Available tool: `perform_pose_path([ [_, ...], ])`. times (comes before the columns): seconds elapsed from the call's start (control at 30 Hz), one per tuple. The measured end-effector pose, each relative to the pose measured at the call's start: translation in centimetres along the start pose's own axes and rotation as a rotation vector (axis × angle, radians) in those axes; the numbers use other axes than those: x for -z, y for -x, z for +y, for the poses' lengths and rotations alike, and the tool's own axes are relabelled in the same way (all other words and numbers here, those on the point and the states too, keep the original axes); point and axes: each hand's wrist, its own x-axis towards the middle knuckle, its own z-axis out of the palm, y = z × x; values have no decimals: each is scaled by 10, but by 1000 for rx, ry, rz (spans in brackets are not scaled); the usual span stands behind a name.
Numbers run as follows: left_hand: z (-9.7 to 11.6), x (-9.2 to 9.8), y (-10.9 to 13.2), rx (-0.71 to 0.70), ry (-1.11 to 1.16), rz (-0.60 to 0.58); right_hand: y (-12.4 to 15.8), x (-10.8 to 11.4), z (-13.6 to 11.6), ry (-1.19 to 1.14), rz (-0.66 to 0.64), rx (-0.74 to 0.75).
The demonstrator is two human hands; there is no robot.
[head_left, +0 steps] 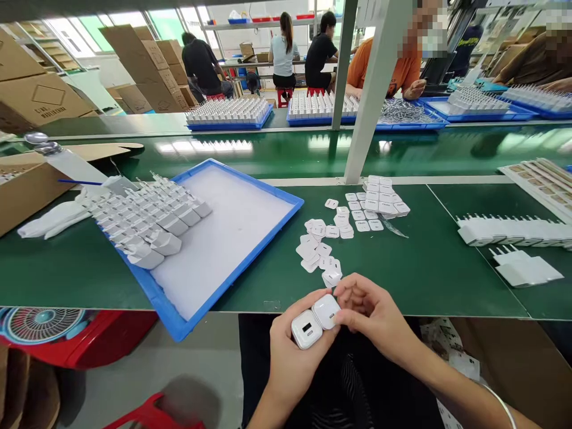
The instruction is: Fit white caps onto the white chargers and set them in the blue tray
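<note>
My left hand point(292, 351) is wrapped around two white chargers held side by side, their square faces up. The nearer charger point(307, 329) shows a dark wide port and a small slot; the other charger point(326, 311) has a glossy face with one small slot. My right hand point(373, 313) has its thumb at that glossy charger's right edge, with its fingers curled; whether a thin piece is pinched there is unclear. Just beyond my hands lie loose white square labels point(314, 247). Behind them is a stack of white label sheets point(385, 196).
On the left, a blue-rimmed tray point(232, 280) overhangs the table edge, holding rows of white chargers point(147, 217). More chargers point(513, 231) line up at right. A white post point(375, 95) rises from the table's back edge. Co-workers sit beyond filled blue trays point(230, 113).
</note>
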Motion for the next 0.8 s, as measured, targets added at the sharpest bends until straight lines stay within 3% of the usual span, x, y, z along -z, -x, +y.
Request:
perform_pose_path([
  [0.2, -4, 12, 2, 34, -42, 103, -33, 25, -1, 598, 130, 90],
  [0.4, -3, 13, 0, -45, -129, 81, -45, 14, -2, 893, 133, 35],
  [0.5, -1, 10, -1, -123, -166, 63, -45, 14, -3, 796, 93, 49],
  [0.67, -3, 8, -6, -214, -187, 67, -25, 23, -17, 221, -44, -11],
  [0.8, -3, 7, -9, -264, -204, 78, -2, 25, -30, 64, -49, -99],
])
